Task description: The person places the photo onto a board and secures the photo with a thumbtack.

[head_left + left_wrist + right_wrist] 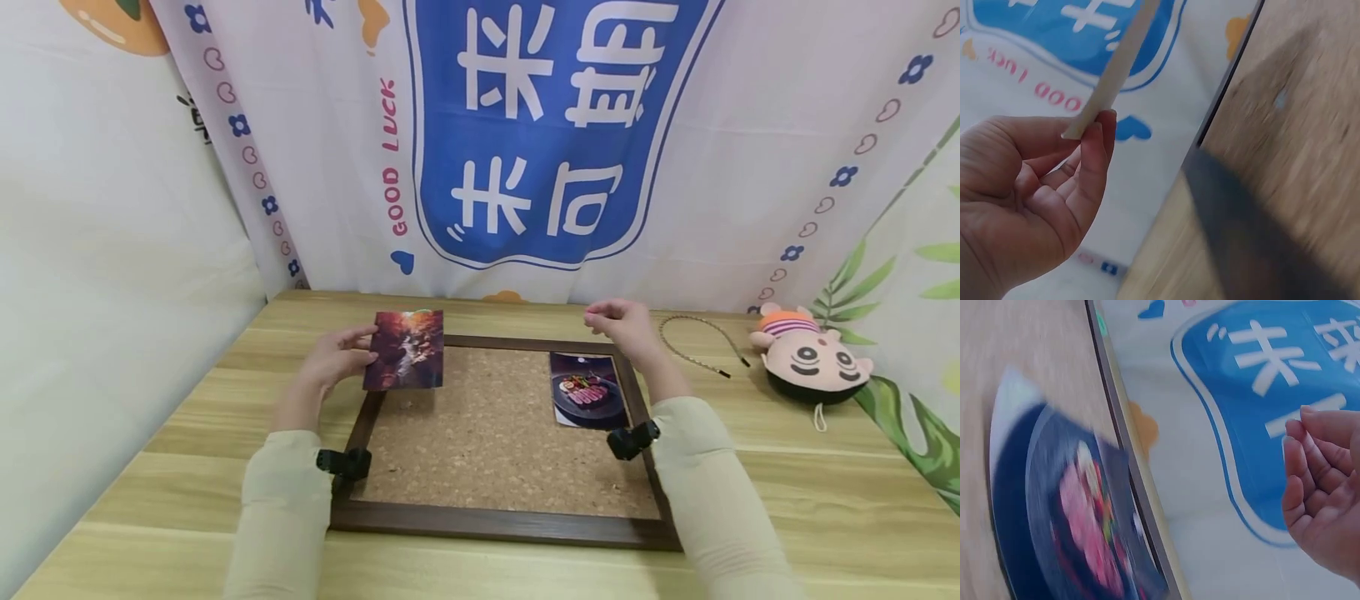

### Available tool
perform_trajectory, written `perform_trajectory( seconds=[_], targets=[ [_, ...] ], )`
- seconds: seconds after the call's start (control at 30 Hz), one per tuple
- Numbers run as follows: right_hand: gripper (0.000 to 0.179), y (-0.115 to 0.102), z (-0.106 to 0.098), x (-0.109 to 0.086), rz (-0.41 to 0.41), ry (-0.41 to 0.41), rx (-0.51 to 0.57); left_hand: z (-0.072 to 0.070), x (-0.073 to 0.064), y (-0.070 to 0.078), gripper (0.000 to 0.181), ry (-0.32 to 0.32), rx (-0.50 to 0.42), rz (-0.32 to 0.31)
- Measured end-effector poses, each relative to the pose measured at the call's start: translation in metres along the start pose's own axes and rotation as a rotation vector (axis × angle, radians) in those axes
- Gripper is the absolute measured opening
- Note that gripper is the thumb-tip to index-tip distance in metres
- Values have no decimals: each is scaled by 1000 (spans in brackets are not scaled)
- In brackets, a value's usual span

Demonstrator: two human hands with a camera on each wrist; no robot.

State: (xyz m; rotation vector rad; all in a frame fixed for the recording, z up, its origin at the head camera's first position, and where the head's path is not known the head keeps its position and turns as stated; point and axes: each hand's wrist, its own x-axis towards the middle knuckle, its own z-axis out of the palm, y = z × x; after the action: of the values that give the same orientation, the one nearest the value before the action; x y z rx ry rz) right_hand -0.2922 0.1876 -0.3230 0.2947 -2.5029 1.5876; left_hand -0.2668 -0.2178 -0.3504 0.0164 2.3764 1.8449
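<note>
My left hand (341,358) pinches the left edge of a photo print (408,350) with a dark, orange-lit scene. The print is held up over the far left corner of a framed cork board (487,433). In the left wrist view thumb and fingers grip it, and it shows nearly edge-on as a pale strip (1116,69). My right hand (626,329) hovers above the board's far right corner, fingers curled and thumb tip meeting the index finger; nothing shows between them. Below it, a food photo (588,392) of a plate lies on the cork at the far right.
The board's brown wooden frame (502,523) lies on a wooden table (172,467). Right of it are a braided cord loop (701,321) with dark ends and a cartoon-faced plush pouch (813,354). A printed curtain (337,167) hangs behind the table.
</note>
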Motion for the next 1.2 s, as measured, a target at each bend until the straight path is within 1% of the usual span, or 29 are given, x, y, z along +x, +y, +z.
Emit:
perform_trajectory(
  seconds=[0.13,0.27,0.4,0.47,0.57,0.6,0.7,0.8,0.83,0.97,1.03,1.1,1.2],
  targets=[
    [21,-5,27,9,-18,-8,83,14,7,-4,52,9,19,1],
    [19,-11,55,15,-23,-37,175,24,10,-9,50,19,37,-27],
    [18,-17,83,17,10,-53,246,33,11,-13,49,24,33,-15],
    [18,-18,98,16,34,-66,283,37,15,-18,48,38,33,-16],
    [20,-19,122,13,65,-96,304,36,25,-33,47,29,15,-4],
    [19,-19,130,12,75,-107,313,33,36,-47,47,2,-20,40],
    [17,-17,152,8,98,-120,311,32,43,-58,47,-21,-20,46],
    [13,-15,166,5,98,-128,306,36,41,-54,47,-3,38,25],
    [12,-14,170,5,95,-134,295,41,31,-42,47,25,90,-27],
    [11,-11,181,1,70,-170,268,45,19,-30,45,47,134,-38],
    [11,-9,184,-1,66,-181,250,46,17,-27,43,54,140,-36],
    [10,-7,187,-3,63,-185,228,46,17,-27,44,67,144,-44],
    [8,-3,190,-4,72,-179,215,46,18,-27,43,66,153,-36]
  ],
)
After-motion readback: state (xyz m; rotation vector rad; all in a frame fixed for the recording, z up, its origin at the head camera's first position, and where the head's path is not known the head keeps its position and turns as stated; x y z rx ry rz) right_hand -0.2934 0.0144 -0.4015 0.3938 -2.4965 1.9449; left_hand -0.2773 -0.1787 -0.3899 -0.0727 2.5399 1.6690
